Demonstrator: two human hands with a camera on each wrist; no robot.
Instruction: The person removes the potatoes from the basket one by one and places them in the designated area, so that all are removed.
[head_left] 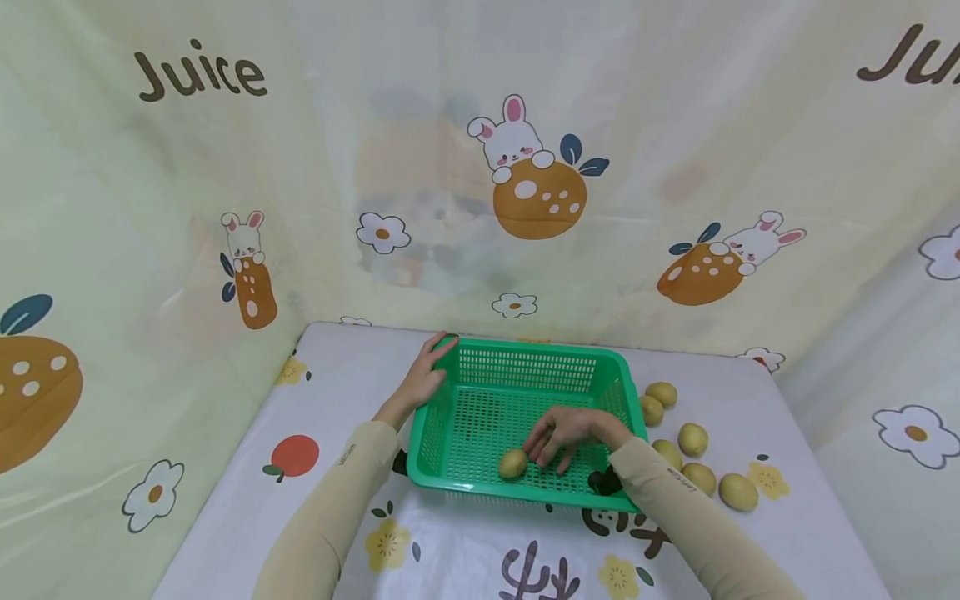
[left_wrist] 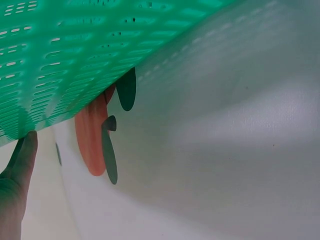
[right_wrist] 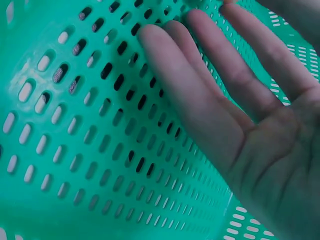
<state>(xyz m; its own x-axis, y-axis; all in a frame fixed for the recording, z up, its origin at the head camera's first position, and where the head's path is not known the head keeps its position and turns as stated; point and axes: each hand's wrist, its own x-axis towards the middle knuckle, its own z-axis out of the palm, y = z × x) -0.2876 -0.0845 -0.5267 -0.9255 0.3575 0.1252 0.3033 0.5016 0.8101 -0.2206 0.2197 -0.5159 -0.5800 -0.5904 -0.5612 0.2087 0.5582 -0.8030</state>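
A green plastic basket with slotted walls and floor stands on the table. At its back left corner my left hand holds the rim; the left wrist view catches one finger against the outer side. One potato lies on the basket floor near the front wall. Reaching in over the right side, my right hand has its fingertips right at that potato. From the right wrist, the fingers look extended and loosely spread over the slotted floor, with only a sliver of potato at the top edge.
Several more potatoes lie on the table right of the basket, some close to its wall and partly under my right forearm. A printed cloth covers the table, and patterned sheets hang behind and at both sides.
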